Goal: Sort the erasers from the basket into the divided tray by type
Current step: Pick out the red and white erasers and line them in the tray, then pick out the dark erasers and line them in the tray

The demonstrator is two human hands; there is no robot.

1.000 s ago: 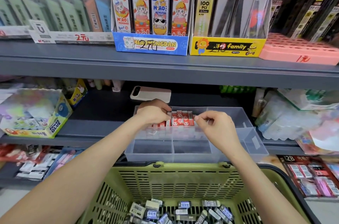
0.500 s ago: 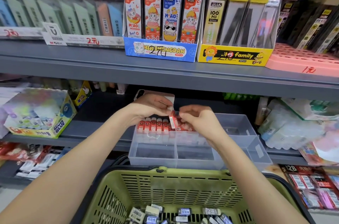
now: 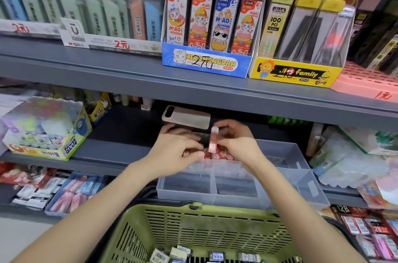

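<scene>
Clear hard plastic tray (image 3: 185, 196), rectangular, split by thin walls into compartments, placed on a smooth grey metal shelf (image 3: 120, 146) in a stationery shop. Just in front of it, a green plastic basket (image 3: 215, 232) with slotted walls. At its bottom, loose erasers (image 3: 215, 255): small blocks in printed paper sleeves, black, blue and white.

In the far left compartment of the tray, a row (image 3: 224, 153) of red-sleeved erasers, packed close side by side. Above this row, one eraser (image 3: 212, 144): small block, red sleeve, white end up, upright, pinched near the top between thumb and fingers of the right hand (image 3: 237, 144). Lower end just over the row; touching it or not, impossible to tell.

Left hand (image 3: 176, 153) palm down over the left part of the row, fingertips curved down beside the lower end of the held eraser. Gripping something or only resting there, not possible to tell because of blur.

Behind the hands, a pale phone (image 3: 187, 117), flat on the shelf. On the upper shelf (image 3: 107, 64), cardboard display boxes (image 3: 206, 64) with tall narrow cases.
</scene>
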